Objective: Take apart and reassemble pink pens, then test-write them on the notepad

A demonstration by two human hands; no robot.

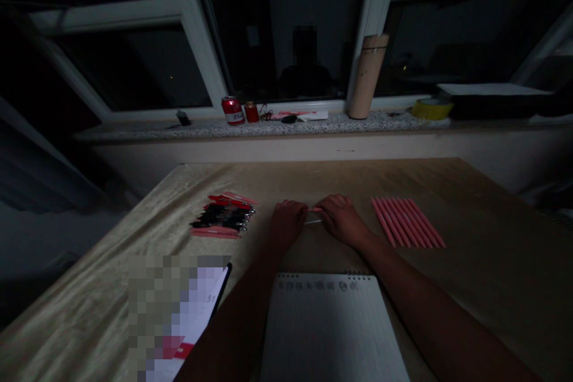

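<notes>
My left hand [289, 222] and my right hand [342, 218] meet above the middle of the table, fingers closed. Between their fingertips shows a small length of a pink pen [314, 210], gripped from both sides; the rest of it is hidden by the fingers. Just below it is a thin whitish stick [313, 221], perhaps a refill; whether it is held or lies on the cloth I cannot tell. Right of my right hand, several pink pens [406, 222] lie side by side in a slanted row. Left of my left hand lies a pile of black, red and pink pens [224, 215].
A spiral notepad [331, 328] lies between my forearms. By my left forearm is a partly blurred tablet or phone [201, 298] with a lit screen. The windowsill [197, 130] holds a red can [233, 111], a red jar [251, 112], a tall tube [369, 77] and yellow tape [432, 109].
</notes>
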